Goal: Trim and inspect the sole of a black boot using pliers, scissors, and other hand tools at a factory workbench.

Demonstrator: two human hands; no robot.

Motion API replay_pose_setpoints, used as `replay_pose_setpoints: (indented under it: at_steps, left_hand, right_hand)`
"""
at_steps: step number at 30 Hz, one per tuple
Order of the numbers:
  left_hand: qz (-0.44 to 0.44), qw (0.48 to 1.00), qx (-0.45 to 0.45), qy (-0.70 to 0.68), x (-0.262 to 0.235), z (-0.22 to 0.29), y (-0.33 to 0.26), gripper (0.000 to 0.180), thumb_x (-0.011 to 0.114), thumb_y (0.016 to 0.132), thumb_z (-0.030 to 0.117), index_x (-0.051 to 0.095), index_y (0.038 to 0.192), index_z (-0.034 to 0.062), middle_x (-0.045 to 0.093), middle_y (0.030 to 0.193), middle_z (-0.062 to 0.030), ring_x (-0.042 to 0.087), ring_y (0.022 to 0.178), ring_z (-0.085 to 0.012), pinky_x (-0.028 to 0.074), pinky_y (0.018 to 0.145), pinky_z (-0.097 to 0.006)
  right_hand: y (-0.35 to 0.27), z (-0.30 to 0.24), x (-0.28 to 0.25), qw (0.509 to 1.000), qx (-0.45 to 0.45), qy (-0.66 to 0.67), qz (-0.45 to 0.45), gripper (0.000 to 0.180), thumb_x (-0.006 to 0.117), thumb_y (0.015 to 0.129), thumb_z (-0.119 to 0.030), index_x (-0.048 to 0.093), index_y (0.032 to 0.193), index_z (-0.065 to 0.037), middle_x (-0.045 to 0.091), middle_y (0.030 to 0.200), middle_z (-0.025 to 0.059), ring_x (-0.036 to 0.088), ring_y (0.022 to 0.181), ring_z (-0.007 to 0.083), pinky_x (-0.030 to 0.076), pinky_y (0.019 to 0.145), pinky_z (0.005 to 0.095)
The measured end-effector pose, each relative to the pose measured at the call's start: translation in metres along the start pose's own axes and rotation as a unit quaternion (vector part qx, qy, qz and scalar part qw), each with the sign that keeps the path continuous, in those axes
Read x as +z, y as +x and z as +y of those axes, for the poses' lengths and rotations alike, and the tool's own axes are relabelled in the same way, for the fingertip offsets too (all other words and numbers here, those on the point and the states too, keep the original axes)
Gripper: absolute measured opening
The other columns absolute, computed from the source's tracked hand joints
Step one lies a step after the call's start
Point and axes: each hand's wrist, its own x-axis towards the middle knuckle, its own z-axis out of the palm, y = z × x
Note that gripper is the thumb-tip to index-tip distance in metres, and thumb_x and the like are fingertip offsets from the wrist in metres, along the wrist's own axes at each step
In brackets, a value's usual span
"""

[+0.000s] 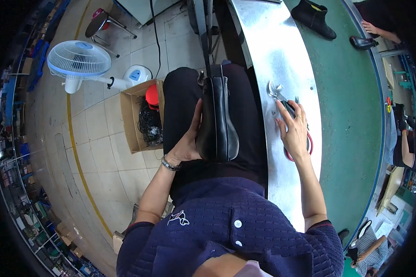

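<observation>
A black leather boot (220, 124) with a seam along it stands between my thighs, its wide rounded end toward me. My left hand (189, 143) grips its left side; some fingers are hidden behind the leather. On the metal bench to my right, my right hand (294, 131) lies with fingers stretched and apart over a hand tool. That tool has a shiny metal head (276, 89) and dark handles running under my fingertips. A red looped handle (311, 144) shows beside my right wrist; what it belongs to is mostly covered.
A narrow metal bench (282, 37) runs along my right, next to a green conveyor belt (349, 115) carrying a black ankle boot (313, 18). To my left stand a cardboard box (130, 124) and a fan (78, 60). A stool (97, 24) is farther off. Other people work beyond the belt.
</observation>
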Motion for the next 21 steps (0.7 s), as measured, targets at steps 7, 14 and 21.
replay_pose_setpoints:
  at_steps: [7,14,21]
  left_hand:
    - [0.001,1.0,-0.003,0.013,0.007,0.01,-0.01,0.137,0.086,0.062,0.013,-0.02,0.149,0.0157,0.003,0.16,-0.0097,0.015,0.145,-0.0232,0.02,0.117,-0.039]
    - [-0.016,0.821,0.191,0.538,0.029,0.07,0.025,0.093,0.069,0.06,0.01,0.039,0.143,0.0378,0.019,0.156,-0.016,0.021,0.143,-0.0321,0.019,0.115,-0.05]
    - [0.076,0.994,0.083,-0.003,-0.023,0.111,0.03,0.14,0.093,0.055,0.027,-0.007,0.152,0.0129,0.007,0.157,-0.0191,0.016,0.145,-0.0301,0.021,0.116,-0.039]
  right_hand:
    - [-0.002,-0.065,-0.057,0.751,0.071,0.603,-0.26,0.065,0.058,0.092,-0.046,0.044,0.14,-0.004,0.057,0.126,0.0149,0.06,0.107,0.0225,0.048,0.091,0.0366]
    - [-0.038,-0.063,-0.093,0.78,0.11,0.547,-0.285,0.071,0.085,0.069,-0.021,0.052,0.128,0.001,0.062,0.117,0.0145,0.059,0.107,0.0241,0.047,0.095,0.0351]
    - [-0.101,-0.031,-0.039,0.806,0.035,0.556,-0.199,0.053,0.077,0.069,-0.014,0.06,0.116,0.004,0.063,0.112,0.0135,0.059,0.101,0.0241,0.048,0.088,0.0335]
